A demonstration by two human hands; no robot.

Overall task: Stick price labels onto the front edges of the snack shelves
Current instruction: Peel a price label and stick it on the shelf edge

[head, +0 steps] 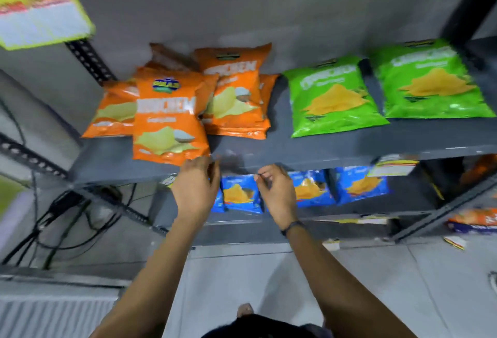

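The middle grey shelf (322, 149) carries orange chip bags (168, 119) on the left and green chip bags (333, 95) on the right. Both my hands are at its front edge. My left hand (196, 189) is seen from the back, fingers curved over the edge below the nearest orange bag. A yellow-and-black corner of a label (168, 179) peeks out left of it. My right hand (277, 192) has thumb and fingertips pinched together; blur hides anything between them. One price label (392, 166) is stuck on the edge further right.
Blue chip bags (360, 184) stand on the lower shelf behind my hands. A large yellow-and-white label (40, 17) hangs at the upper left. Black cables (61, 219) trail left of the rack's perforated post. More packets and labels lie low on the right (473, 223). The floor is pale tile.
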